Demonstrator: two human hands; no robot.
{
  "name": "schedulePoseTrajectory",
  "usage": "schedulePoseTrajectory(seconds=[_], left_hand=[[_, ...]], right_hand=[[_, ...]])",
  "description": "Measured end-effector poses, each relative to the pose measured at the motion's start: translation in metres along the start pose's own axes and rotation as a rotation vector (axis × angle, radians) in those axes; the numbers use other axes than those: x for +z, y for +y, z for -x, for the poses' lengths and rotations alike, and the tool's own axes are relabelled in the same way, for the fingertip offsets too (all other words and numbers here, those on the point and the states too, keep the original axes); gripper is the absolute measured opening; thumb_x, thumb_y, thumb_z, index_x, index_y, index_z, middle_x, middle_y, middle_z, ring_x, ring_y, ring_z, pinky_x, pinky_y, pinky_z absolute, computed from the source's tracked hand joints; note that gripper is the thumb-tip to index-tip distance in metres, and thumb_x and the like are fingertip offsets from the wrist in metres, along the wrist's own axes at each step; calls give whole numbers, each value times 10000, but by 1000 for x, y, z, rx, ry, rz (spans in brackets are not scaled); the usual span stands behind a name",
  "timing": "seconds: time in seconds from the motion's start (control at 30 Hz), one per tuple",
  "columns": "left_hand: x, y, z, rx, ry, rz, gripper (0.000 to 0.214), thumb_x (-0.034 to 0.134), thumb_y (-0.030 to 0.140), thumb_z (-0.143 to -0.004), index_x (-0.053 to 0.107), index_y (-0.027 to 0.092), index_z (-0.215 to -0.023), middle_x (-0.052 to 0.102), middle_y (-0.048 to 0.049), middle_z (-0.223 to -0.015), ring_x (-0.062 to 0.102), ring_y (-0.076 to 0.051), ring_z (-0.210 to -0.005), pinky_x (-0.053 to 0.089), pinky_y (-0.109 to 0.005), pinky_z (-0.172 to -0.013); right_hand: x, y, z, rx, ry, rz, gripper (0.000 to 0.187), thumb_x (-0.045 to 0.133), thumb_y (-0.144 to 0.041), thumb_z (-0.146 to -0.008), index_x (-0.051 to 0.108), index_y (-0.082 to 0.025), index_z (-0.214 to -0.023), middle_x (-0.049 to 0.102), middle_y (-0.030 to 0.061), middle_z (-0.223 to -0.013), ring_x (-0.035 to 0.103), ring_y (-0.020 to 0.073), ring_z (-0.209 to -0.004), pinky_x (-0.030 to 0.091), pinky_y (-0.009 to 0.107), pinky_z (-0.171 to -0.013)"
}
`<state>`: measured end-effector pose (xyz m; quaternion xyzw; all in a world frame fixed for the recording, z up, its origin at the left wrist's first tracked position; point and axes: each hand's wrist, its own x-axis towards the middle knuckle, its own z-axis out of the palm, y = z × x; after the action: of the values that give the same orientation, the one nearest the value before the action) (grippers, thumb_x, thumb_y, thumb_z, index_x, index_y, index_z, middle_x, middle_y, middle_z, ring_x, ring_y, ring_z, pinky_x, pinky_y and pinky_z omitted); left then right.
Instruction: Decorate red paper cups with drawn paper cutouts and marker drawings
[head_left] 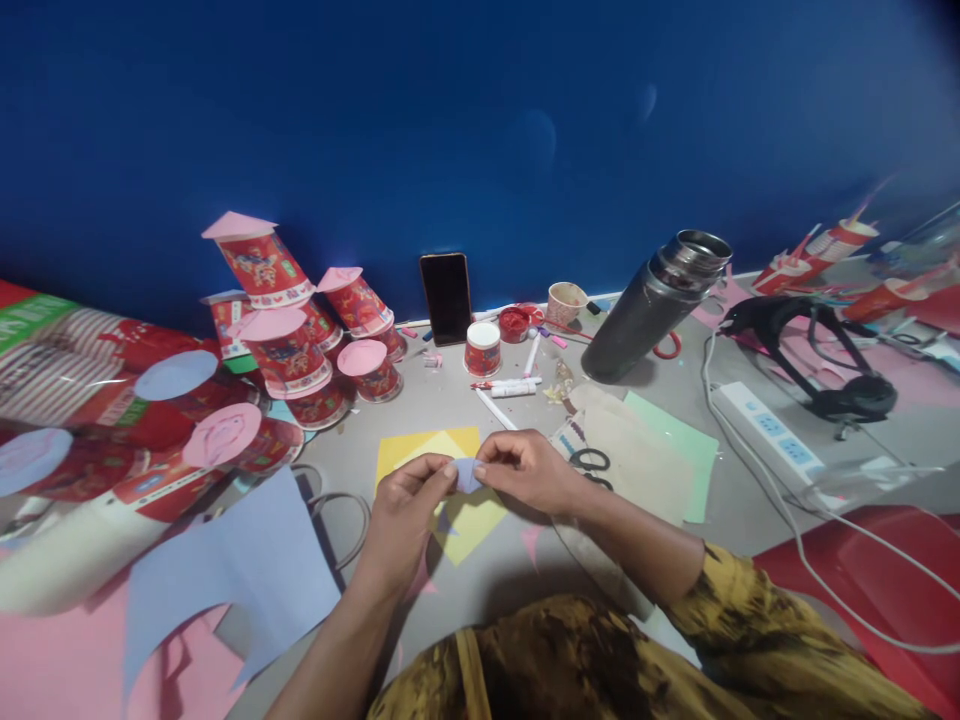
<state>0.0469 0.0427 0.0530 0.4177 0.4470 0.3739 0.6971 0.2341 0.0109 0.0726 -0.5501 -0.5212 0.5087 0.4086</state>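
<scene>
A small piece of lilac paper [467, 474] is pinched between my two hands above the table. My left hand [415, 500] grips its left edge with thumb and fingertips. On the opposite edge, my right hand [529, 468] is closed in the same kind of pinch. Under the hands lie overlapping sheets of yellow paper [391, 452], one bright and one paler. Black-handled scissors [591, 460] rest just beyond my right hand, partly covered. To the left of my left forearm spreads a cut sheet of blue-lilac paper [279, 545].
Red paper cups [270, 265] with pink paper tops stand stacked at the back left. A phone [446, 300] leans against the blue wall. A dark flask [649, 310], a headset [814, 370] and a power strip [769, 430] with cables occupy the right. Markers [514, 388] lie mid-table.
</scene>
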Motion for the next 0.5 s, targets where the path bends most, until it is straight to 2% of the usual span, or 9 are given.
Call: schedulePoseTrajectory(seconds=[0.1,0.3,0.5], left_hand=[[-1,-1,-1,-17,-26,4,302,886,437,-743,754,166,-757,687,-7,-723,565,-131,-703,447,-243,-691],[0,-1,-1,-13,5,-72,296,918,400,-686,752,155,-703,707,-18,-709,578,-141,-710,451,-254,-708],[0,0,-1,-18,5,-104,268,902,382,-695,767,152,-728,735,-34,-742,599,-163,-741,459,-275,-733]], right_hand=[[0,0,0,6,-6,4,212,664,-378,-799,663,-169,-760,547,-40,-655,442,106,-611,336,240,-567],[0,0,0,5,-25,12,196,670,-359,-802,652,-178,-729,532,-49,-625,442,104,-601,330,238,-561],[0,2,0,11,-15,29,194,662,-356,-804,658,-175,-734,541,-51,-618,431,98,-582,319,234,-538]])
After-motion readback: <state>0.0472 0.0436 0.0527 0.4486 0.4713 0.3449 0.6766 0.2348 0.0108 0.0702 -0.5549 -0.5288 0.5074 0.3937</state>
